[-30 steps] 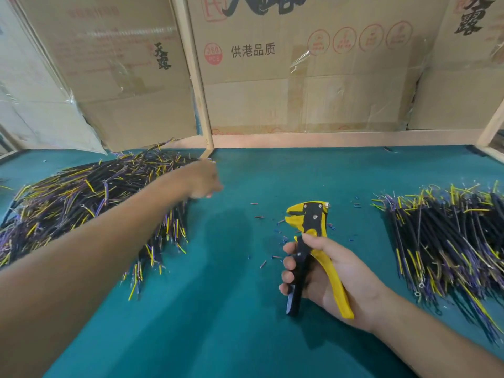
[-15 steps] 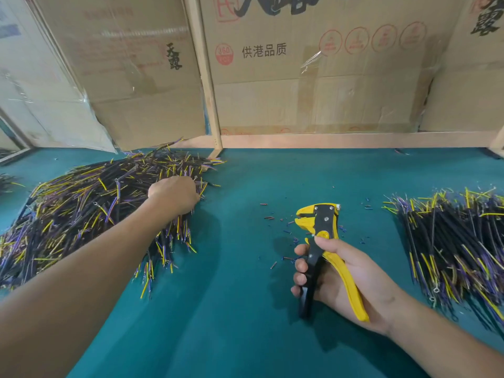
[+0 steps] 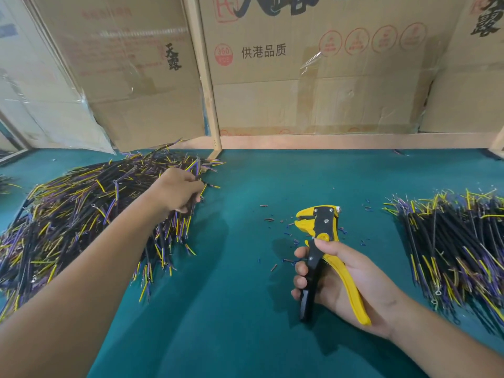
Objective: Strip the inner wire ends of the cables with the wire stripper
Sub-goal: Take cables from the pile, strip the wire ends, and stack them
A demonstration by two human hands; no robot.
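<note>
Left hand [image 3: 178,190] curled into left cable pile [image 3: 81,214], grip on cables unclear; right hand [image 3: 341,276] gripping yellow-black wire stripper [image 3: 320,241] above green mat [image 3: 231,309]; second cable pile [image 3: 458,241] at right.

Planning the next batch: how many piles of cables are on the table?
2 clear piles: the left pile, which the left hand reaches into, and the right pile, beyond the right hand. A few strands at the far left edge may belong to another.

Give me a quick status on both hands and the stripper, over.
Left hand grasping cables in left pile. Right hand grips wire stripper, no wire in it. Insulation scraps on the mat; nothing blocking.
</note>
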